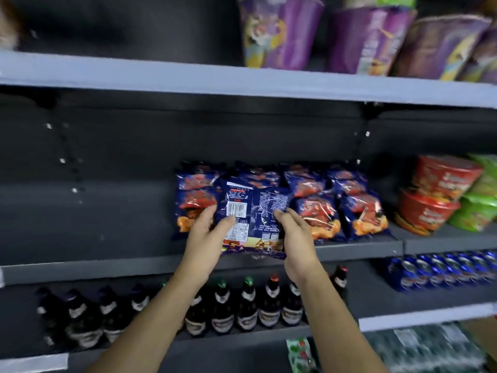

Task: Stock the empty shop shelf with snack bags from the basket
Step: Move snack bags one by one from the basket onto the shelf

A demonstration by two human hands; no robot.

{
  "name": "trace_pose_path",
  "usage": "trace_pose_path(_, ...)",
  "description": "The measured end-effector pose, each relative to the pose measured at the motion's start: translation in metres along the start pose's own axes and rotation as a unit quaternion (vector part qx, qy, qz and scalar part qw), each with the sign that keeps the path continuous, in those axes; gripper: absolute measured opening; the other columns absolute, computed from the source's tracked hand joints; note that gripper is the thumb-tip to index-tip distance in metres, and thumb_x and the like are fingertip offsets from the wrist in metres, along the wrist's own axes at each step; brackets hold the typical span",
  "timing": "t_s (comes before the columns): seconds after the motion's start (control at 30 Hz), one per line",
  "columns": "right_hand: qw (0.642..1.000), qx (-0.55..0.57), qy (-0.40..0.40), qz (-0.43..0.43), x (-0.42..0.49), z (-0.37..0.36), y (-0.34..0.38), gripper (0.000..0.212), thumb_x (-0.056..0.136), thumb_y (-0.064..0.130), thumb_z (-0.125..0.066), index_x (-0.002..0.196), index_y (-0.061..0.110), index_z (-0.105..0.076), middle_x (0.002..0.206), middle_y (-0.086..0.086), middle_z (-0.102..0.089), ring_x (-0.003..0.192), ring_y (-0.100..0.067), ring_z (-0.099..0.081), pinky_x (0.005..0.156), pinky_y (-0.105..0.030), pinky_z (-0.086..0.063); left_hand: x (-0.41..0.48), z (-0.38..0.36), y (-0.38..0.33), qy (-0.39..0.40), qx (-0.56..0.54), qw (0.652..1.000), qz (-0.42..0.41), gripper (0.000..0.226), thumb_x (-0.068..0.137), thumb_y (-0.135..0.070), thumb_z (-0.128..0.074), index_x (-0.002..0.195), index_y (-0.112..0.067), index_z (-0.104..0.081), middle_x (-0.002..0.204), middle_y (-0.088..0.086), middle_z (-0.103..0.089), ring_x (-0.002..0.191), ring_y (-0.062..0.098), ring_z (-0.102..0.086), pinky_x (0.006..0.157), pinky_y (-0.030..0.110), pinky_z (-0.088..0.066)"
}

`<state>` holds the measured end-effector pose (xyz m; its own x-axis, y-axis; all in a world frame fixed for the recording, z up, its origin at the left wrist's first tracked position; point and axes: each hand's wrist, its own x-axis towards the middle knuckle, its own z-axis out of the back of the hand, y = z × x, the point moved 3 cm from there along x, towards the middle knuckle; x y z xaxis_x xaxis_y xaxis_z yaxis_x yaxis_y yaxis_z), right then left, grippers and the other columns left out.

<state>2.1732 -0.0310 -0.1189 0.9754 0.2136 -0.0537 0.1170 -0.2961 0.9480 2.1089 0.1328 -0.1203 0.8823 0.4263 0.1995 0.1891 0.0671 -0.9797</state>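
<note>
Both hands hold one snack bag (252, 211) upright, its printed back and barcode toward the camera. The left hand (208, 232) grips the bag's edge at about 8 o'clock: the thumb lies flat on the rear face just under the barcode and the fingers are curled round behind. The right hand (295, 238) pinches the opposite edge at about 4 o'clock, its fingertips bent onto the crinkled foil. Both grips are narrow, closed on the thin bag.

The bag's lower seam hangs over the front lip of the dark shelf (80, 267). It stands directly in front of the stocked bags (317, 208), a row of the same blue-and-orange packs. These run from 9 o'clock of the held bag, behind it, and on to 3 o'clock, blocking the way straight back. Further toward 3 o'clock are stacked red bowls (435, 195), with green packs (481, 203) just beside them. The stretch of shelf at 9 o'clock is bare.

At 12 to 1 o'clock, purple tubs (279, 33) stand on the level above. At 6 o'clock, dark bottles (247, 305) line the level below, with blue cans (443, 270) at 4 o'clock.
</note>
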Motion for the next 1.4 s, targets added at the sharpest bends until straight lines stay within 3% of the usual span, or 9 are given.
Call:
trace_pose_path(0.1, 0.999, -0.028, 0.010, 0.021, 0.003, -0.034, 0.006, 0.053, 0.094, 0.034, -0.066, 0.143, 0.025, -0.048, 0.130, 0.010, -0.051, 0.117, -0.010, -0.046, 0.097, -0.033, -0.032, 0.012, 0.030, -0.004, -0.040, 0.032, 0.998, -0.022, 0.060, 0.083, -0.049, -0.070, 0.137, -0.029, -0.053, 0.132, -0.012, -0.061, 0.122, 0.001, -0.056, 0.108, 0.032, -0.044)
trace_pose_path(0.3, 0.991, -0.096, 0.047, 0.083, 0.004, -0.084, 0.012, 0.044, 0.099, 0.038, -0.060, 0.142, 0.036, -0.048, 0.125, 0.027, -0.045, 0.117, 0.000, -0.045, 0.098, -0.028, -0.037, 0.017, 0.051, -0.026, -0.077, 0.151, 0.972, -0.164, 0.024, 0.088, -0.024, -0.073, 0.105, -0.036, -0.062, 0.098, -0.010, -0.062, 0.088, 0.001, -0.061, 0.077, 0.015, -0.048)
trace_pose_path(0.37, 0.985, -0.118, 0.061, 0.109, 0.001, -0.098, 0.013, 0.027, 0.097, 0.046, -0.058, 0.123, 0.041, -0.062, 0.116, 0.035, -0.061, 0.114, -0.001, -0.056, 0.095, -0.024, -0.047, 0.023, 0.053, -0.026, -0.027, 0.130, 0.982, -0.131, 0.037, 0.083, -0.044, -0.074, 0.116, -0.031, -0.065, 0.107, -0.012, -0.063, 0.095, -0.002, -0.062, 0.084, 0.021, -0.053)
trace_pose_path(0.47, 0.972, -0.169, 0.093, 0.133, -0.003, -0.108, 0.018, 0.051, 0.090, 0.060, -0.039, 0.113, 0.031, -0.074, 0.103, 0.016, -0.076, 0.089, 0.001, -0.066, 0.074, -0.016, -0.051, 0.034, 0.061, -0.026, 0.016, 0.093, 0.992, -0.081, 0.041, 0.076, -0.055, -0.075, 0.113, -0.040, -0.063, 0.109, -0.017, -0.070, 0.103, -0.003, -0.065, 0.091, 0.028, -0.053)
trace_pose_path(0.73, 0.983, -0.138, 0.015, 0.123, 0.012, -0.099, 0.006, 0.024, 0.099, 0.028, -0.063, 0.123, 0.029, -0.063, 0.121, 0.011, -0.067, 0.114, -0.007, -0.062, 0.098, -0.027, -0.052, 0.051, 0.084, -0.021, 0.039, -0.076, 0.996, 0.029, 0.025, 0.092, -0.017, -0.070, 0.116, -0.013, -0.069, 0.106, 0.005, -0.077, 0.102, 0.026, -0.073, 0.091, 0.045, -0.058)
trace_pose_path(0.97, 0.982, -0.160, 0.043, 0.095, 0.014, -0.101, -0.001, 0.022, 0.098, 0.019, -0.065, 0.118, 0.024, -0.068, 0.112, 0.005, -0.075, 0.107, -0.016, -0.071, 0.100, -0.041, -0.055, 0.053, 0.095, -0.017, 0.027, -0.112, 0.993, 0.024, 0.048, 0.075, -0.039, -0.077, 0.119, -0.027, -0.061, 0.116, 0.000, -0.072, 0.103, 0.014, -0.072, 0.089, 0.037, -0.057)
trace_pose_path(1.17, 0.866, -0.466, 0.043, 0.175, 0.014, -0.103, 0.011, 0.049, 0.098, 0.032, -0.064, 0.145, 0.026, -0.051, 0.125, 0.009, -0.057, 0.130, -0.019, -0.048, 0.114, -0.046, -0.036, 0.065, 0.118, -0.028, 0.042, 0.291, 0.950, -0.109, 0.034, 0.077, -0.042, -0.082, 0.107, -0.034, -0.067, 0.104, -0.021, -0.064, 0.103, -0.001, -0.059, 0.091, 0.024, -0.044)
trace_pose_path(1.3, 0.802, -0.532, 0.040, 0.269, 0.011, -0.118, 0.012, 0.043, 0.098, 0.039, -0.061, 0.141, 0.033, -0.055, 0.134, 0.013, -0.054, 0.136, -0.016, -0.033, 0.118, -0.050, -0.017, 0.062, 0.108, -0.030, 0.117, 0.225, 0.966, -0.058, 0.034, 0.081, -0.038, -0.080, 0.111, -0.034, -0.065, 0.097, -0.013, -0.073, 0.086, 0.000, -0.069, 0.077, 0.023, -0.052)
trace_pose_path(1.4, 0.828, -0.483, -0.012, 0.286, 0.013, -0.114, 0.008, 0.062, 0.092, 0.049, -0.065, 0.149, 0.042, -0.040, 0.157, 0.010, -0.035, 0.147, -0.016, -0.023, 0.121, -0.052, -0.020, 0.062, 0.107, -0.025, 0.085, 0.108, 0.990, -0.035, 0.033, 0.083, -0.026, -0.080, 0.112, -0.033, -0.067, 0.102, -0.012, -0.075, 0.096, 0.007, -0.071, 0.086, 0.033, -0.055)
